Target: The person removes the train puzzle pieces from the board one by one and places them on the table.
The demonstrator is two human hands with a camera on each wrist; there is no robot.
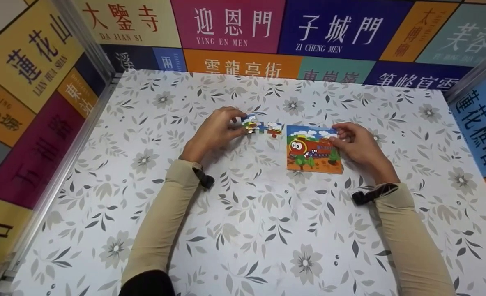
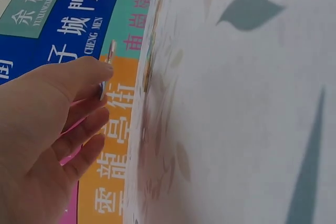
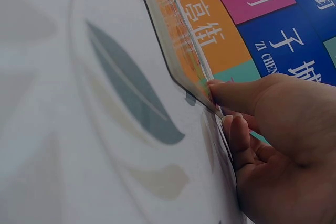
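My left hand (image 1: 219, 129) pinches a small jigsaw puzzle piece (image 1: 249, 124) between thumb and fingers. In the left wrist view the puzzle piece (image 2: 111, 53) appears edge-on at the fingertips, raised off the table. Just right of it, loose puzzle pieces (image 1: 274, 130) with blue, white and red print lie on the table. Further right is a square picture (image 1: 314, 150) of a red cartoon train under a blue sky. My right hand (image 1: 360, 144) pinches its upper right edge, thumb on top. The right wrist view shows the thumb (image 3: 236, 95) over the picture's rim.
A white tablecloth (image 1: 243, 230) with grey leaves and flowers covers the table. Colourful panels (image 1: 226, 24) with large characters stand along the back and both sides. A metal frame strip (image 1: 62, 168) runs along the left edge.
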